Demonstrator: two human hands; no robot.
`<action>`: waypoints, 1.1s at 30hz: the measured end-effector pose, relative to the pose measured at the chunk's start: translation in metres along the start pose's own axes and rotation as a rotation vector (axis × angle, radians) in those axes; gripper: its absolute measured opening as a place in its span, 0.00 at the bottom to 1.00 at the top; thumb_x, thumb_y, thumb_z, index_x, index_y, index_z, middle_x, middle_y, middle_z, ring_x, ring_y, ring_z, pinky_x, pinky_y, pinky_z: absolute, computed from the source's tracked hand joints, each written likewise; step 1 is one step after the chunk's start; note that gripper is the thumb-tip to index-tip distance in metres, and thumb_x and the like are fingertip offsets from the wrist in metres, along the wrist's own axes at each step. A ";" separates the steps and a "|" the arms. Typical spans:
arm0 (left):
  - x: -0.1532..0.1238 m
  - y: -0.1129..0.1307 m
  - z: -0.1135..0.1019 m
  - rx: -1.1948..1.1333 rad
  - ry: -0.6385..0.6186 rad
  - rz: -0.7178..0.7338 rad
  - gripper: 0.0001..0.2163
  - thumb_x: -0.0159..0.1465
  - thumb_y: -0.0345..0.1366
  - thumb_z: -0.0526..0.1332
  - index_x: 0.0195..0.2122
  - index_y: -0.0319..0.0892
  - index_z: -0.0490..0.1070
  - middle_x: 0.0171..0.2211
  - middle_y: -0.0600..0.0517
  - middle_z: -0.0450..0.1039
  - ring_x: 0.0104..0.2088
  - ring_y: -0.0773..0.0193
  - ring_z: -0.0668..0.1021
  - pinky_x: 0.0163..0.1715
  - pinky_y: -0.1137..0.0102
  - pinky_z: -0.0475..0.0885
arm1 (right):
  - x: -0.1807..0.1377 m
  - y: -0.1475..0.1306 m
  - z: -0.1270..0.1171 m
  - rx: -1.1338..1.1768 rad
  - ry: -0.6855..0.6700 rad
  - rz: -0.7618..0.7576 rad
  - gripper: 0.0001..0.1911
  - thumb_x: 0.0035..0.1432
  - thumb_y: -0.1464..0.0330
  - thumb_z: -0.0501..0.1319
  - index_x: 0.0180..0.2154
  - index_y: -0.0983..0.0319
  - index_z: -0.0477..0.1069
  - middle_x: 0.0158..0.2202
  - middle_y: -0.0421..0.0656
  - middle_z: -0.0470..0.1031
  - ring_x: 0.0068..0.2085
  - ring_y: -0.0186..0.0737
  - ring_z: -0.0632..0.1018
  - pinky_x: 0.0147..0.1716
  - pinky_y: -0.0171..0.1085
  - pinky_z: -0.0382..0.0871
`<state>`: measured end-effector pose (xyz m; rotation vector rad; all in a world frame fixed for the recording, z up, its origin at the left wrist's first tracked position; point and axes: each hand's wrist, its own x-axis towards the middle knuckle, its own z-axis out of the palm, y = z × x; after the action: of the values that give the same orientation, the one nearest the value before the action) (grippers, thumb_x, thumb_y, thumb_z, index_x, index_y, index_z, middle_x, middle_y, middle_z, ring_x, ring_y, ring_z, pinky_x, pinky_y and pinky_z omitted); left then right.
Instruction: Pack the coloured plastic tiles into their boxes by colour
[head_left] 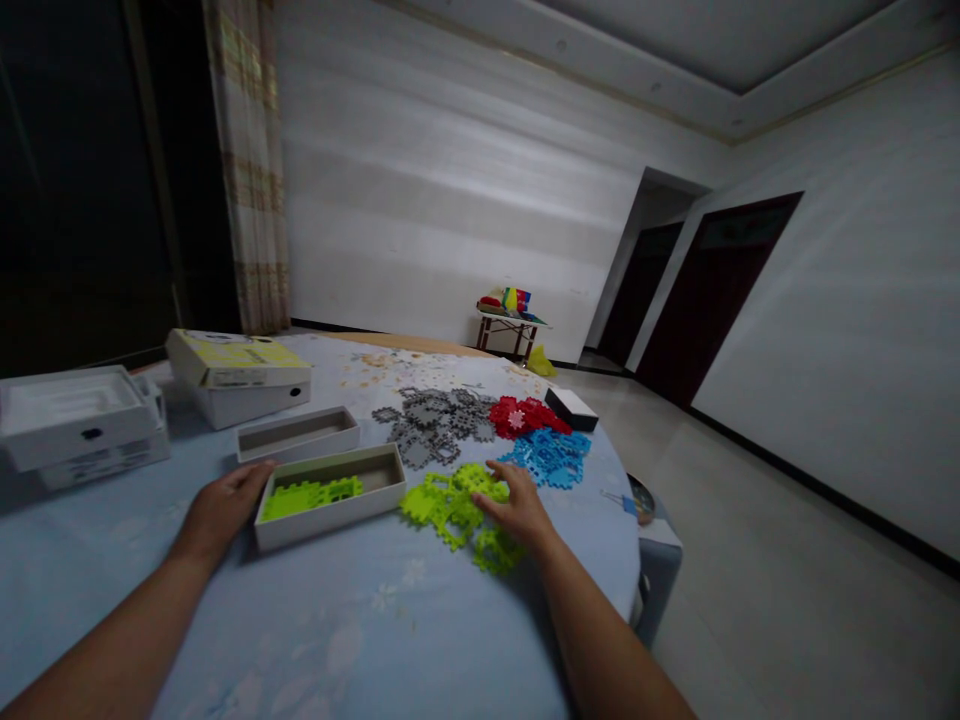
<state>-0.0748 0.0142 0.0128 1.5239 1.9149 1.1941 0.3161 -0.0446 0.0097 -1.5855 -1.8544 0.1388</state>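
Observation:
My left hand [226,508] is at the left end of a long, light-coloured open box [330,522], its fingers together on the box's end. Inside the box lie yellow-green toothed plastic pieces [315,496]. Over a loose pile of the same yellow-green pieces [450,500] reaches my right hand [519,503], thumb and forefinger spread apart with a gap between them. Just behind the open box sits a similar shallow box or lid [300,436]. Nothing shows lifted in my right hand.
Behind the green pile lie grey pieces [439,420], red pieces [525,415] and blue pieces [551,455]. A small black-and-white box [571,409] stands near the right edge. White boxes [82,415] and a yellow-topped box [240,365] stand at the left.

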 end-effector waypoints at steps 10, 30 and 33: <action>0.002 -0.005 0.001 -0.015 0.000 0.018 0.24 0.53 0.49 0.52 0.40 0.35 0.74 0.42 0.43 0.76 0.44 0.53 0.75 0.44 0.66 0.68 | -0.024 -0.033 0.006 -0.217 -0.139 -0.150 0.31 0.41 0.49 0.63 0.44 0.59 0.67 0.42 0.47 0.68 0.46 0.48 0.65 0.46 0.45 0.55; -0.001 -0.002 -0.004 -0.056 -0.081 0.001 0.25 0.51 0.51 0.53 0.39 0.37 0.74 0.40 0.46 0.77 0.40 0.55 0.76 0.42 0.69 0.68 | -0.026 -0.049 0.017 -0.216 -0.234 -0.264 0.36 0.43 0.59 0.63 0.55 0.61 0.59 0.47 0.50 0.69 0.48 0.50 0.67 0.49 0.46 0.59; -0.002 0.001 -0.006 -0.075 -0.088 -0.019 0.25 0.51 0.51 0.52 0.40 0.37 0.73 0.41 0.45 0.76 0.41 0.55 0.76 0.43 0.68 0.68 | -0.025 -0.047 0.016 -0.196 -0.210 -0.252 0.36 0.43 0.59 0.62 0.55 0.62 0.59 0.46 0.50 0.70 0.47 0.49 0.68 0.48 0.46 0.60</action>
<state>-0.0776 0.0098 0.0165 1.4906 1.8037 1.1581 0.2690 -0.0739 0.0102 -1.4938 -2.2743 0.0107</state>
